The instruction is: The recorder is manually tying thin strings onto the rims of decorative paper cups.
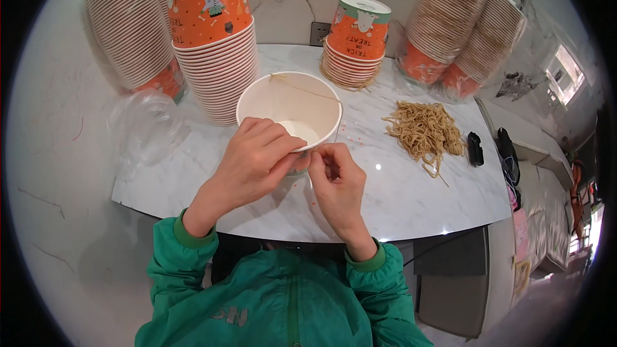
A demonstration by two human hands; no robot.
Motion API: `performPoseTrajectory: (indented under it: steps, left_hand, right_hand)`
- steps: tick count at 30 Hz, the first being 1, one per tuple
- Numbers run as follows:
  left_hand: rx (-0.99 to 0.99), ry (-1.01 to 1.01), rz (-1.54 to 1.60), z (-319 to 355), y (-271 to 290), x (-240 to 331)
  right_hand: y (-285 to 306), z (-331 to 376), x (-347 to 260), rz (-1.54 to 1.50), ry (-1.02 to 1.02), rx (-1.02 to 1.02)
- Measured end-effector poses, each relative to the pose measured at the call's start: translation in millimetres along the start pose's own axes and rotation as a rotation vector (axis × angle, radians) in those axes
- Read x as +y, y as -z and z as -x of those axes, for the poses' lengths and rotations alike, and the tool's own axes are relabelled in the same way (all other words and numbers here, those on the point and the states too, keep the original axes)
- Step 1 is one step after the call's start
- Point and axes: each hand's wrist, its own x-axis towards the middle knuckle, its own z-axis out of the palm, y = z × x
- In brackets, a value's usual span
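Observation:
A large paper bucket (255,96) with a white inside stands at the middle of the table, its mouth tipped toward me. My left hand (260,159) is closed over its near rim, thumb outside. A thin tan string (307,88) crosses the mouth from the far rim to the right side and drops toward my right hand (337,183). That hand is closed in a pinch against the bucket's outer wall, just below the rim. It seems to grip the string's end, which the fingers mostly hide. A heap of tan strings (426,132) lies to the right.
Behind stand a tall stack of orange buckets (215,58) and a shorter upside-down stack (357,38) with string around its base. Plastic-wrapped stacks (450,22) flank them. Crumpled clear plastic (148,125) lies left. A small black object (475,148) rests near the table's right edge.

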Motion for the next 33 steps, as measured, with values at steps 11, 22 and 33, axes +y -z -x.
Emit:
performPoseTrajectory:
  steps: [11,22,33]
  left_hand:
    - [-0.478,0.523,0.520,-45,19,-28]
    - [-0.787,0.496,0.837,-70,8,-57]
    - [-0.926,0.430,0.814,-78,-1,-62]
  right_hand:
    - [-2,-4,-6,0.016,-0.040,0.008]
    - [8,-10,-13,-0.159,-0.279,-0.076]
    - [13,-14,-21,-0.213,-0.416,-0.127]
